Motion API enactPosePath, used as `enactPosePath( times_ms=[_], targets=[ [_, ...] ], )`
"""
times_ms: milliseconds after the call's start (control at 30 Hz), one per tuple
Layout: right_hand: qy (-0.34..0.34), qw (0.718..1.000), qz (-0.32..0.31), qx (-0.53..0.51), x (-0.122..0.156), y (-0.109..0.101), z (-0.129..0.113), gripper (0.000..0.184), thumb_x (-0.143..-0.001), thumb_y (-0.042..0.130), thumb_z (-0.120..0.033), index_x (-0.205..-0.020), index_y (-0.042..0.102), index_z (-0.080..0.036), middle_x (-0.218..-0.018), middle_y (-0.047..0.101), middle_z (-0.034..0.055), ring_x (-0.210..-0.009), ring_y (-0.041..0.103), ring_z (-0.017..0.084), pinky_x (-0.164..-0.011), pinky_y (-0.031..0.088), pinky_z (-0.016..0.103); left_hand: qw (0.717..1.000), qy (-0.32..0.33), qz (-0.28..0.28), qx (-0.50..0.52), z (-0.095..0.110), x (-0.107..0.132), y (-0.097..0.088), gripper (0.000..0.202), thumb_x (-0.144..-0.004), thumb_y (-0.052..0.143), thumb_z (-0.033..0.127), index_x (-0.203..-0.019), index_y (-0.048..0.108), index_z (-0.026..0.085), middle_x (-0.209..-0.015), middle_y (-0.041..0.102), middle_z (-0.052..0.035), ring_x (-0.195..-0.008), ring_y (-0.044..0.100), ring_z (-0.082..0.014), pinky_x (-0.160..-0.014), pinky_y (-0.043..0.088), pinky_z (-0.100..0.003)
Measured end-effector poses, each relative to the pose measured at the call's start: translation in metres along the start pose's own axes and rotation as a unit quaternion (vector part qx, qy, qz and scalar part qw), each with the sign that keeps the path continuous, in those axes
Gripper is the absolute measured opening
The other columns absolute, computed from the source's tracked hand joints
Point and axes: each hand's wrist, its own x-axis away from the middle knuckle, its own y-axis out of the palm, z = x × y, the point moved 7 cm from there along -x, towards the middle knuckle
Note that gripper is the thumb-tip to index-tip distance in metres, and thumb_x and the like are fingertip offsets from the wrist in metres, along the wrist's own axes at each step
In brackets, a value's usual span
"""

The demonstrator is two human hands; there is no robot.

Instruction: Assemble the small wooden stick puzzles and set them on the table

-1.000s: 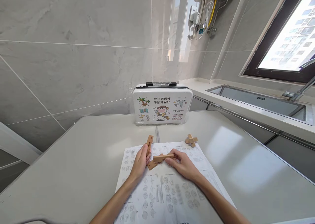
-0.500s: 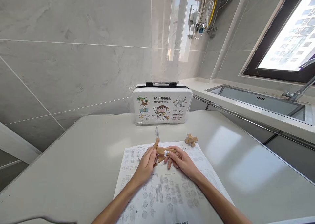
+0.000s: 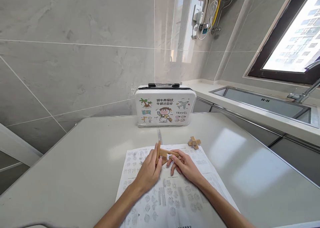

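Notched wooden puzzle pieces (image 3: 165,153) are held between my two hands above a printed sheet. My left hand (image 3: 150,166) is closed around the left side, where one stick (image 3: 158,151) stands upright across the end of another. My right hand (image 3: 181,161) pinches the right end of the crosswise stick with thumb and index finger; its other fingers curl below. A further wooden piece shows beneath, partly hidden by my fingers. Beyond my right hand an assembled wooden cross-shaped puzzle (image 3: 194,142) rests at the sheet's top right corner.
The instruction sheet (image 3: 172,201) with small line drawings lies on the white table (image 3: 82,168). A white cartoon-printed case (image 3: 165,107) stands at the table's back. Further right are a counter with a sink (image 3: 265,99) and a faucet (image 3: 302,94).
My left hand has shifted its grip, with its thumb now lower. The left stick stands more upright and shows more of its length. My right hand keeps its pinch, nearly still.
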Motion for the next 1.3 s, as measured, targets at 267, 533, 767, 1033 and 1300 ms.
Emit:
enactPosePath(
  times_ms=[267, 533, 767, 1033, 1300],
  targets=[
    [0.005, 0.998, -0.050, 0.033, 0.005, 0.006, -0.003, 0.046, -0.105, 0.050, -0.057, -0.125, 0.061, -0.018, -0.071, 0.067, -0.0019, -0.039, 0.059, 0.011, -0.045, 0.037, 0.024, 1.000, 0.005, -0.008, -0.014, -0.001, 0.000, -0.003, 0.058, -0.110, 0.031, 0.031, -0.167, 0.019, 0.031, -0.126, 0.060, -0.0108, -0.106, 0.063, -0.0243, -0.095, 0.055, -0.043],
    [0.008, 0.997, -0.057, 0.045, 0.006, 0.007, -0.003, 0.047, -0.105, 0.049, -0.058, -0.126, 0.062, -0.018, -0.066, 0.062, -0.0048, -0.036, 0.053, 0.010, -0.046, 0.040, 0.025, 0.999, 0.040, -0.019, -0.017, 0.000, 0.001, -0.002, 0.059, -0.109, 0.031, 0.026, -0.167, 0.019, 0.030, -0.127, 0.061, -0.0114, -0.109, 0.063, -0.0247, -0.096, 0.054, -0.044],
    [0.014, 0.997, -0.074, 0.034, 0.008, 0.012, -0.007, 0.049, -0.105, 0.049, -0.059, -0.126, 0.061, -0.017, -0.065, 0.061, -0.0049, -0.037, 0.052, 0.009, -0.045, 0.039, 0.024, 0.998, 0.048, -0.023, -0.022, 0.000, 0.001, -0.002, 0.059, -0.109, 0.030, 0.024, -0.167, 0.019, 0.030, -0.135, 0.061, -0.0111, -0.117, 0.061, -0.0246, -0.103, 0.052, -0.045],
    [0.042, 0.996, -0.080, 0.014, 0.011, 0.015, -0.005, 0.050, -0.102, 0.050, -0.066, -0.117, 0.062, -0.020, -0.062, 0.047, -0.0085, -0.036, 0.035, 0.007, -0.039, 0.029, 0.023, 0.999, 0.045, -0.025, -0.016, -0.001, 0.001, -0.003, 0.058, -0.109, 0.029, 0.025, -0.166, 0.023, 0.028, -0.133, 0.064, -0.0103, -0.112, 0.065, -0.0225, -0.098, 0.056, -0.042],
    [0.014, 0.996, -0.081, 0.039, 0.012, 0.022, -0.011, 0.044, -0.106, 0.046, -0.061, -0.112, 0.061, -0.020, -0.061, 0.047, -0.0085, -0.040, 0.039, 0.009, -0.047, 0.035, 0.025, 0.994, 0.077, -0.036, -0.065, 0.002, 0.003, 0.004, 0.064, -0.108, 0.029, 0.021, -0.169, 0.012, 0.028, -0.148, 0.059, -0.0122, -0.123, 0.063, -0.0246, -0.105, 0.053, -0.045]
  ],
)
